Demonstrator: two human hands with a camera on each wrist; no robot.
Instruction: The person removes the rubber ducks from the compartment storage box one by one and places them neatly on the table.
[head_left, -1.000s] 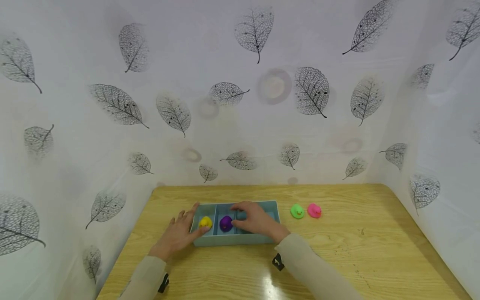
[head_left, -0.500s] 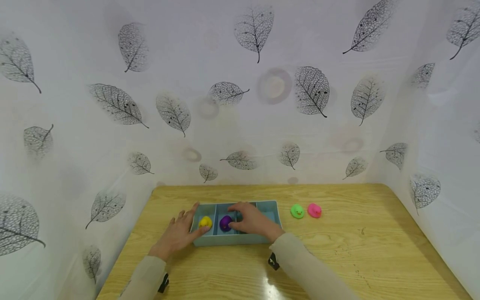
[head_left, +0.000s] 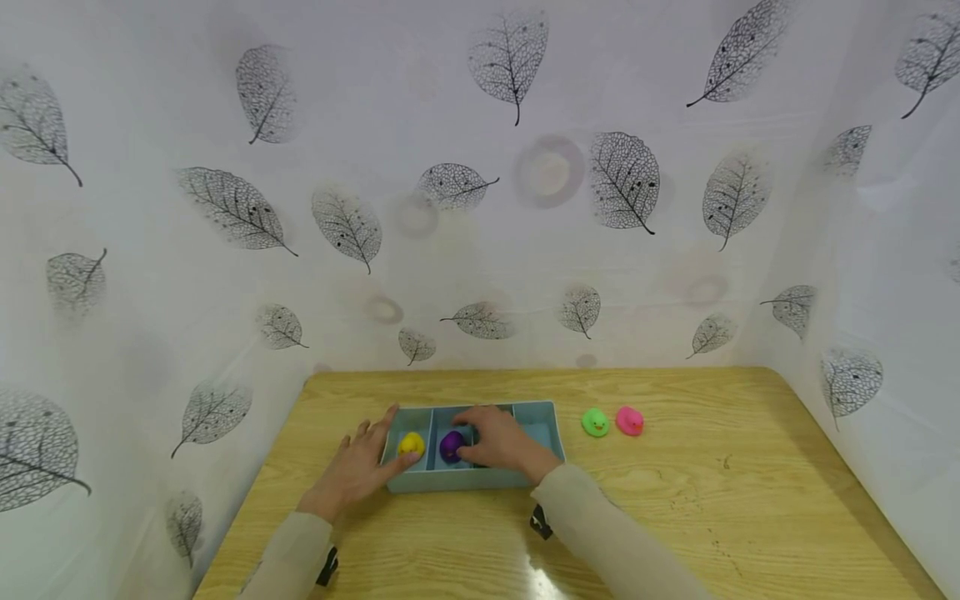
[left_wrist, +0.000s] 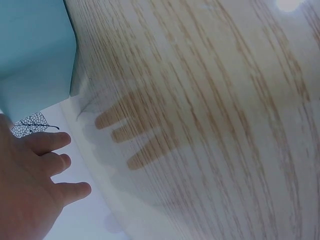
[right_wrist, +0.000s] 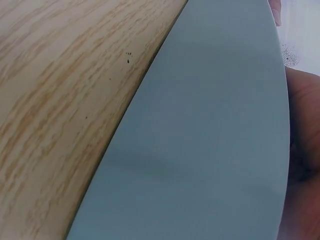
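Observation:
A light blue divided box [head_left: 465, 480] lies lengthwise on the table. In its left compartment sits a yellow rubber duck [head_left: 411, 444]. A purple rubber duck [head_left: 450, 447] sits in the compartment to the right of it. My left hand [head_left: 360, 469] rests at the box's left end with spread fingers, its thumb reaching over the front rim close to the yellow duck. My right hand [head_left: 502, 440] hovers over the middle of the box, thumb right at the purple duck's side and index finger arched behind it. The front wall hides much of this hand in the right wrist view.
On the wooden table [head_left: 750, 500], a green rubber duck [head_left: 596, 422] and a pink rubber duck [head_left: 630, 421] stand to the right of the box. A white leaf-patterned curtain [head_left: 480, 250] surrounds the table at the back and sides.
My right hand has shifted left across the box to the purple duck, its thumb now overlapping the duck's edge. The left hand, box and ducks have stayed put.

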